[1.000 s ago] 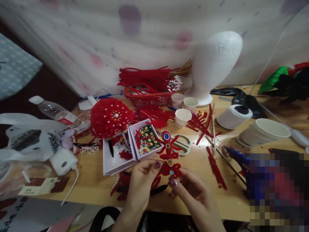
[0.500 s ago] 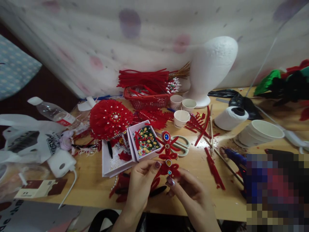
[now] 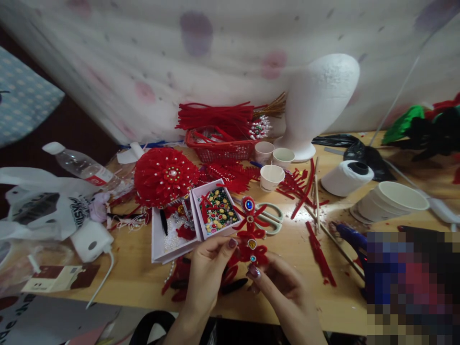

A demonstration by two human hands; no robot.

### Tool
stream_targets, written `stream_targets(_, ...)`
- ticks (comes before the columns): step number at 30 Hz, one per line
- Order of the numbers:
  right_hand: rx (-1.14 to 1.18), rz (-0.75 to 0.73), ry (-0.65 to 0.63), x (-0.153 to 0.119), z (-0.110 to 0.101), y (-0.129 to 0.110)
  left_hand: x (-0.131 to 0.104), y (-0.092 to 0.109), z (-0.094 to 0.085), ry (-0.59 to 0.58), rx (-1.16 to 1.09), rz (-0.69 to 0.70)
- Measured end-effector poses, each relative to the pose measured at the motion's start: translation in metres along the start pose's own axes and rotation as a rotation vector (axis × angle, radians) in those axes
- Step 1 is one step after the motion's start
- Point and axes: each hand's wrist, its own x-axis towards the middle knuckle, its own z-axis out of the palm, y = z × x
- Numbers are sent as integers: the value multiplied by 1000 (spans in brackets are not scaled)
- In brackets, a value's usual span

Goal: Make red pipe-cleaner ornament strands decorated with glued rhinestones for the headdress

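Observation:
Both hands hold a red fuzzy flower ornament [image 3: 247, 237] upright over the front of the table. Blue, yellow and turquoise gems run down its middle. My left hand [image 3: 210, 266] pinches its left edge between thumb and fingers. My right hand [image 3: 280, 287] grips the lower right side, thumb just below the turquoise gem. Just behind the left hand stands a white box [image 3: 196, 191] of gems and beads. Scissors [image 3: 275, 218] with pale handles lie behind the ornament. More red pieces [image 3: 176, 282] lie under the left hand, partly hidden.
A red beaded ball [image 3: 163, 177] sits left of the box. At the back are a red basket [image 3: 223, 151], paper cups [image 3: 272, 178] and a white foam head [image 3: 319, 100]. Thread [image 3: 345, 178], wooden sticks [image 3: 317, 196] and a blue glue gun [image 3: 350, 237] lie to the right.
The view has shifted slightly. Both hands keep their hold on the ornament, which looks almost unmoved.

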Motion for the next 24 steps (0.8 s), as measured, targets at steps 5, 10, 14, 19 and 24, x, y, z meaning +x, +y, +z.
stream_targets(5, 45, 107, 66, -5, 5, -8, 4, 5, -1, 58, -51, 1)
stream_targets(10, 94, 107, 80, -8, 8, -9, 0, 9, 4, 22, -60, 8)
stream_targets(14, 93, 96, 80, -9, 6, -8, -3, 9, 6, 18, -54, 19)
stream_targets(19, 90, 100, 62, -10, 5, -9, -4, 7, 7, -18, -48, 46)
stream_targets(24, 82, 93, 59, -9, 4, -12, -5, 5, 6, -13, -42, 56)
